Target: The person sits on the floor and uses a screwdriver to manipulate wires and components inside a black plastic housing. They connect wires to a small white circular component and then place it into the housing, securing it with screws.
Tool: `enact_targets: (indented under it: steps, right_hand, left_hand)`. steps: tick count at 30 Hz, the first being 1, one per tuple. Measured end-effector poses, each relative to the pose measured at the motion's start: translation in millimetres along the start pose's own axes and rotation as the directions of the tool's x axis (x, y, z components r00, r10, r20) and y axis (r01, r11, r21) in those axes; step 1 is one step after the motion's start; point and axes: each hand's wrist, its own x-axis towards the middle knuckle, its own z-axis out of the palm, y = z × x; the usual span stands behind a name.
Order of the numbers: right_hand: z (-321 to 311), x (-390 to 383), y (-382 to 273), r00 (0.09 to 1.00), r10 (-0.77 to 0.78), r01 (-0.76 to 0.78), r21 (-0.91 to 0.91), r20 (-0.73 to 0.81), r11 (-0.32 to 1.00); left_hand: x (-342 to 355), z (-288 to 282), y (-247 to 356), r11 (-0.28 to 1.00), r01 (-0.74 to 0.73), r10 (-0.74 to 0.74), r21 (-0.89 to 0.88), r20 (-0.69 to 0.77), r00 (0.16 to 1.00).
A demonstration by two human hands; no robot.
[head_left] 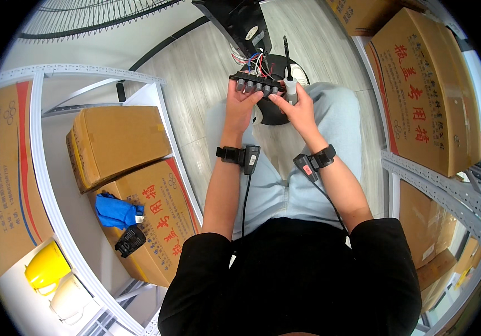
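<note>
My left hand [240, 106] is closed on the left end of a black push-button switch panel [242, 78] with a row of grey buttons. Coloured wires [251, 58] run from the panel up to an open black fan housing [235, 19]. In my right hand [302, 115] is a screwdriver [291, 88] with a grey handle, its dark shaft pointing up and away from me. My right thumb also rests at the panel's right end. Beneath my hands is a black round base [274, 115], partly hidden by them and the panel.
A wire fan guard [100, 19] stands at the upper left. Metal shelves with cardboard boxes [120, 140] line both sides. On the left are a blue cloth [116, 211], a black object [130, 241], a yellow mug [47, 266] and a white mug [71, 297]. Cables hang from both wrist devices.
</note>
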Motion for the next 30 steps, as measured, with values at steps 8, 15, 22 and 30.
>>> enact_targets:
  steps: [8,15,22,30]
  right_hand:
    - [0.8,2.2,3.7,0.999,-0.010,0.007,0.073,0.045,0.997]
    - [-1.2,2.9,5.6,0.997,0.017,-0.021,0.053,0.073,0.998]
    - [-1.3,0.9,0.1,0.994,0.076,-0.084,0.104,0.078,0.991]
    - [-0.5,2.2,-1.7,0.995,0.048,-0.058,0.135,0.082,0.989]
  left_hand:
    - [0.5,-2.5,-3.3,0.999,-0.026,0.026,-0.042,0.007,1.000]
    - [-1.6,-2.7,-4.5,0.996,-0.093,0.093,0.008,-0.029,0.995]
    - [-1.0,0.5,-0.1,0.996,-0.093,0.092,0.010,0.036,0.995]
    - [-1.3,-1.8,0.5,0.996,-0.082,0.081,0.019,0.033,0.996]
